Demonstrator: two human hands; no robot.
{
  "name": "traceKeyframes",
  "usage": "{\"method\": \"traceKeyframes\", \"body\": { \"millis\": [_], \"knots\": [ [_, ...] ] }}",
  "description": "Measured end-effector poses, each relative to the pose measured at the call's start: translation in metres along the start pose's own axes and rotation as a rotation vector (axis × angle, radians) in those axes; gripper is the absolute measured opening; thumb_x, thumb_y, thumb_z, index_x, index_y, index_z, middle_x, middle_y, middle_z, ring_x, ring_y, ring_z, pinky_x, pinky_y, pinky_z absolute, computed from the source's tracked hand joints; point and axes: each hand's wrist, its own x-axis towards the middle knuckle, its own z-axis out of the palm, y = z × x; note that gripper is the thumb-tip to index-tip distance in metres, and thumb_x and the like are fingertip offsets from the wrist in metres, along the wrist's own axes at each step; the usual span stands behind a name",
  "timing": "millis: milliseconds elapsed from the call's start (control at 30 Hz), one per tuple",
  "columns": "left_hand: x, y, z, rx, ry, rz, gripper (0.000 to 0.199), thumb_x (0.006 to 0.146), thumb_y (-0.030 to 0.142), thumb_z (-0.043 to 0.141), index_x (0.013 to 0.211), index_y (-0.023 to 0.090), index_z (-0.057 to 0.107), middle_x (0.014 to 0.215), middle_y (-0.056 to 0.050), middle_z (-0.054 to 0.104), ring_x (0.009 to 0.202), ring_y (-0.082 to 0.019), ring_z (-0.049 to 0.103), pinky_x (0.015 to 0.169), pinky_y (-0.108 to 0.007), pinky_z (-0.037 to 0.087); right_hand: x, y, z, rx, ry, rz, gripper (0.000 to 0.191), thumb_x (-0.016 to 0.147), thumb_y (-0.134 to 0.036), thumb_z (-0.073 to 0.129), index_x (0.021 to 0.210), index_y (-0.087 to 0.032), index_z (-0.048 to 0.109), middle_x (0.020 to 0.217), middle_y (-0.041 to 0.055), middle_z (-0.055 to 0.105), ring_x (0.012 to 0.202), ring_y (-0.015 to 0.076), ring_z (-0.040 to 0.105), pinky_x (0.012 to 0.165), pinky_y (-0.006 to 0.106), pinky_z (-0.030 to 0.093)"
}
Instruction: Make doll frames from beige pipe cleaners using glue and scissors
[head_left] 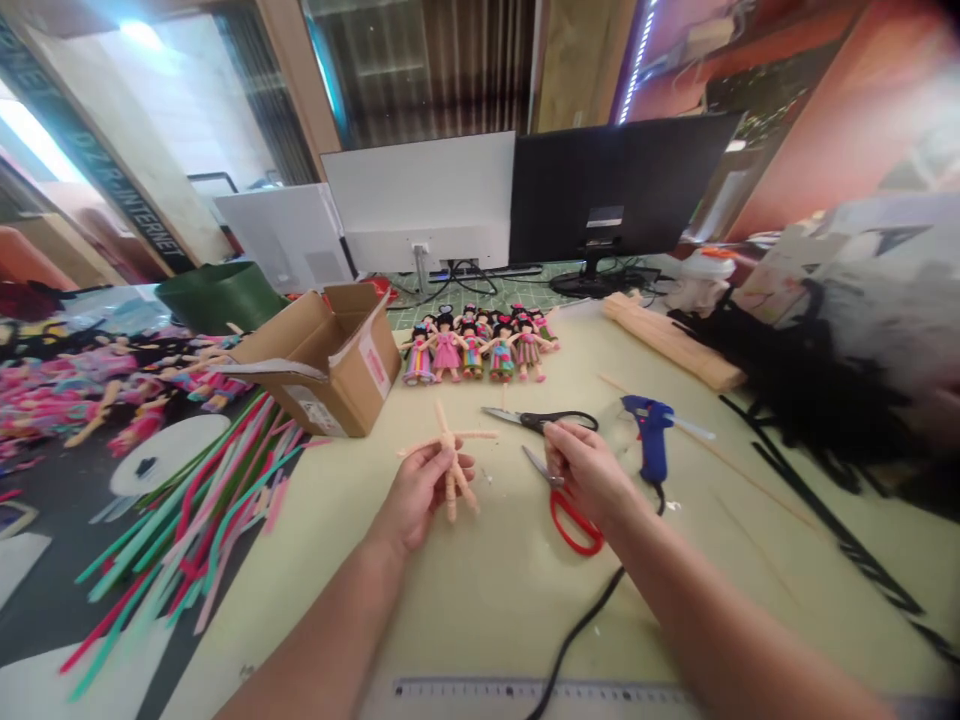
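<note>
My left hand (420,487) is closed around a small pipe-cleaner doll body (451,465), skin-coloured, with thin arms spread sideways and two legs pointing towards me. To its right, my right hand (585,465) has its fingers pinched together; anything between the fingertips is too small or hidden to make out. Just below that hand are red-handled scissors (576,522), partly covered by it, so I cannot tell whether it touches them. Black-handled scissors (536,418) lie beyond its fingers. A blue glue gun (652,445) rests to the right, with its black cord running towards me.
Finished dolls (472,345) lie in rows behind my hands, beside an open cardboard box (337,365). Colourful pipe cleaners (199,510) spread at the left, black ones (810,370) at the right near a pale bundle (671,340). A ruler (577,690) lies along the front.
</note>
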Motion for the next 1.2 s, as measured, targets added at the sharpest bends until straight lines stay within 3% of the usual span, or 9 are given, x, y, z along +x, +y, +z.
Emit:
{"method": "traceKeyframes", "body": {
  "millis": [200,333,500,633,733,867,1033,1200],
  "knots": [
    [0.005,-0.01,0.0,0.018,0.006,0.037,0.039,0.075,0.038,0.068,0.104,0.013,0.06,0.085,-0.008,0.068,0.073,-0.016,0.065,0.064,-0.025,0.051,-0.013,-0.017,0.01,0.0,0.003,-0.068,0.042,0.081,-0.044,0.057,0.052,-0.019,0.04,0.045,-0.0061,0.036,0.042,0.0067,0.029,0.043,0.023,0.022],
    [0.009,-0.013,0.002,-0.015,-0.028,0.081,0.039,0.074,0.041,0.068,0.098,0.011,0.059,0.078,-0.007,0.066,0.067,-0.015,0.063,0.059,-0.024,0.049,-0.012,-0.048,0.04,0.024,-0.067,-0.088,0.036,0.073,-0.044,0.067,0.059,-0.017,0.047,0.05,-0.0051,0.043,0.046,0.0064,0.034,0.046,0.021,0.026],
    [0.013,-0.01,-0.001,-0.054,-0.068,0.176,0.046,0.073,0.047,0.066,0.097,0.009,0.059,0.076,-0.007,0.064,0.065,-0.016,0.062,0.06,-0.025,0.048,0.019,-0.109,0.124,-0.18,-0.271,-0.241,0.032,0.071,-0.04,0.067,0.06,-0.017,0.048,0.054,-0.0033,0.05,0.047,0.0061,0.039,0.046,0.02,0.03],
    [0.016,-0.007,-0.004,-0.08,-0.06,0.199,0.05,0.071,0.05,0.066,0.097,0.008,0.058,0.075,-0.008,0.063,0.064,-0.016,0.061,0.058,-0.026,0.046,0.058,-0.136,0.204,-0.669,-0.261,-0.404,0.019,0.08,-0.03,0.053,0.066,-0.018,0.051,0.052,-0.0036,0.05,0.045,0.0073,0.043,0.044,0.02,0.034],
    [0.02,-0.004,-0.003,-0.096,-0.06,0.185,0.05,0.071,0.05,0.065,0.097,0.008,0.058,0.074,-0.008,0.062,0.063,-0.016,0.06,0.058,-0.027,0.046,0.089,-0.135,0.251,-0.856,-0.262,-0.489,0.01,0.077,-0.02,0.055,0.068,-0.016,0.058,0.057,-0.001,0.058,0.05,0.0086,0.051,0.049,0.019,0.039],
    [0.025,-0.003,0.0,-0.109,-0.052,0.192,0.043,0.073,0.049,0.062,0.091,0.009,0.058,0.073,-0.008,0.061,0.063,-0.016,0.059,0.056,-0.026,0.044,0.123,-0.12,0.289,-1.107,-0.234,-0.599,0.009,0.075,-0.019,0.058,0.074,-0.016,0.066,0.076,0.0053,0.069,0.071,0.0162,0.062,0.064,0.024,0.044],
    [0.031,-0.008,0.003,-0.14,-0.019,0.14,0.037,0.073,0.045,0.061,0.088,0.011,0.058,0.068,-0.005,0.058,0.059,-0.014,0.056,0.053,-0.024,0.043,0.141,-0.102,0.311,-1.42,-0.253,-0.705,0.022,0.083,-0.029,0.052,0.09,-0.017,0.069,0.102,0.0134,0.069,0.096,0.0277,0.062,0.081,0.036,0.044],
    [0.032,-0.009,0.005,-0.156,-0.005,0.129,0.037,0.073,0.042,0.06,0.091,0.01,0.058,0.068,-0.005,0.057,0.057,-0.014,0.055,0.053,-0.025,0.043,0.143,-0.101,0.323,-1.622,-0.303,-0.697,0.037,0.089,-0.042,0.043,0.095,-0.018,0.071,0.107,0.0146,0.068,0.102,0.029,0.061,0.084,0.037,0.044]
  ]
}}
